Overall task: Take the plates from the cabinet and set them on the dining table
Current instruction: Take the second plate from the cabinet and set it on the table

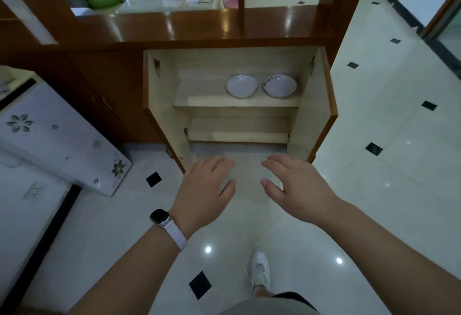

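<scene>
From the head view, nearest the camera are the person's grey shorts and a white sneaker planted on the glossy white floor tiles with small black diamond insets, well short of the open wooden cabinet. Both bare forearms stretch toward that cabinet. The left hand, with a black smartwatch on a pale pink strap at the wrist, is spread and empty; the right hand is likewise spread, fingers loose, grasping nothing. Both hover in front of the cabinet's open doors, below its shelves.

Inside the cabinet, on the upper pale, matte shelf, sit two shallow round white ceramic plates: the left plate and the right plate, just beside each other toward the right half. Each carries a faint dark marking near its rim, too small to read; the right one may be a stack of two, though the view is too soft to be sure. The lower shelf looks bare.

The step in hand appears to be the reach: doors are open, the plates untouched. The next move calls for bending lower and taking each smooth, likely slippery rim firmly.

Beyond the cabinet's polished brown top, a glassy table shows.
</scene>
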### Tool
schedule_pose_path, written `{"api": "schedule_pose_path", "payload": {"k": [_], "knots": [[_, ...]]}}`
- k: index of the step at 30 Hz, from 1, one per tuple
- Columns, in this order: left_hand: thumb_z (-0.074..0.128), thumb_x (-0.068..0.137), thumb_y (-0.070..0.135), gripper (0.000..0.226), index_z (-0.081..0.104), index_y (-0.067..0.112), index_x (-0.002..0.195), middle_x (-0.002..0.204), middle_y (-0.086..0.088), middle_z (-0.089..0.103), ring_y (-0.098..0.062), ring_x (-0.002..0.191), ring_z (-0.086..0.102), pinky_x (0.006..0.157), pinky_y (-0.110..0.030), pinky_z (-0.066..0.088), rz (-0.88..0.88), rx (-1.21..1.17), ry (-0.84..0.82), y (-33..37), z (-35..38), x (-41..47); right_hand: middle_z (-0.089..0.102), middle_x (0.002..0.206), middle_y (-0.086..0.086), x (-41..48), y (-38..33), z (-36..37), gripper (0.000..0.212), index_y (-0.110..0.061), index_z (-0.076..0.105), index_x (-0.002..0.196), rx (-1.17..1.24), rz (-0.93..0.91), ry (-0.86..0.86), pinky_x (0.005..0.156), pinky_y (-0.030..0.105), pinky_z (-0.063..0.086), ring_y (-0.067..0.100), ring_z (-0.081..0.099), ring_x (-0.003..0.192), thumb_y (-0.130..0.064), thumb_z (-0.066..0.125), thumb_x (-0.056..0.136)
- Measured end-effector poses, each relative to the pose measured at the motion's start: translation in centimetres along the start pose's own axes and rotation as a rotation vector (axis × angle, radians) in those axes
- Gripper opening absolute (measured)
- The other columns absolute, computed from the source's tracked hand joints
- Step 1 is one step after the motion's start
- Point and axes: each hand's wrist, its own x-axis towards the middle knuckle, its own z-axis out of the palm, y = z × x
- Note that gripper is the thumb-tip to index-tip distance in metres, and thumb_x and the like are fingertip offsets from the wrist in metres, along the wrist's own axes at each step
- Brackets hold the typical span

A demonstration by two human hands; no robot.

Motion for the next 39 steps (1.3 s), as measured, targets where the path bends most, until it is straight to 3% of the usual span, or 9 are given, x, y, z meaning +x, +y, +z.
{"api": "schedule_pose_path", "payload": {"k": [3,15,21,25,29,33,39], "knots": [[0.044,0.090,0.035,0.046,0.064,0.010,0.123,0.124,-0.011,0.064,-0.031,0.112,0.058,0.097,-0.043,0.043,0.026,0.028,0.019,-0.2,-0.2,5.3,0.055,0.138,0.000,4.5,2.1,-1.8,0.050,-0.020,0.053,0.135,-0.030,-0.014,0.003,0.100,0.040,0.041,0.022,0.049,0.124,-0.050,0.040,0.096],[0.053,0.090,0.033,0.040,0.063,0.013,0.123,0.126,-0.010,0.063,-0.031,0.113,0.056,0.097,-0.047,0.044,0.036,0.099,0.020,-5.0,-0.7,16.7,0.056,0.135,-0.001,15.7,5.6,-4.4,0.047,-0.020,0.056,0.132,-0.078,-0.001,0.006,0.100,0.039,0.039,0.020,0.048,0.124,-0.047,0.044,0.095],[0.057,0.089,0.034,0.036,0.065,0.017,0.120,0.126,-0.006,0.063,-0.027,0.116,0.055,0.102,-0.046,0.040,0.054,0.055,0.026,-10.2,-0.2,22.9,0.057,0.133,-0.003,23.2,5.8,-2.8,0.056,-0.022,0.058,0.129,-0.084,0.035,-0.007,0.096,0.037,0.040,0.020,0.050,0.122,-0.054,0.033,0.091],[0.063,0.088,0.031,0.034,0.067,0.017,0.119,0.125,-0.006,0.064,-0.028,0.114,0.057,0.099,-0.045,0.040,0.098,0.028,0.034,-14.7,-0.6,28.2,0.058,0.132,-0.002,29.3,5.1,-2.2,0.055,-0.021,0.059,0.128,-0.088,0.090,-0.005,0.097,0.039,0.040,0.021,0.051,0.121,-0.053,0.036,0.089],[0.052,0.086,0.035,0.039,0.066,0.018,0.119,0.124,-0.005,0.064,-0.027,0.113,0.055,0.098,-0.045,0.041,0.175,0.059,0.051,-18.9,-1.8,33.5,0.058,0.134,0.002,35.4,4.7,-2.1,0.051,-0.017,0.059,0.127,-0.160,0.091,-0.024,0.097,0.040,0.039,0.025,0.052,0.121,-0.048,0.045,0.089],[0.056,0.087,0.034,0.036,0.066,0.017,0.116,0.122,-0.007,0.065,-0.029,0.110,0.056,0.096,-0.045,0.042,0.242,0.075,0.012,-22.1,-2.2,37.4,0.058,0.133,0.001,39.3,4.0,-2.0,0.053,-0.022,0.058,0.127,-0.171,0.136,-0.004,0.094,0.038,0.040,0.023,0.052,0.121,-0.052,0.038,0.089],[0.054,0.089,0.036,0.042,0.059,0.018,0.127,0.129,-0.007,0.060,-0.029,0.115,0.053,0.098,-0.043,0.040,0.290,0.081,-0.051,-24.6,-1.1,42.1,0.062,0.128,0.005,42.8,4.8,-1.4,0.051,-0.016,0.062,0.124,-0.166,0.185,-0.004,0.095,0.041,0.043,0.027,0.057,0.115,-0.048,0.043,0.090]]}}
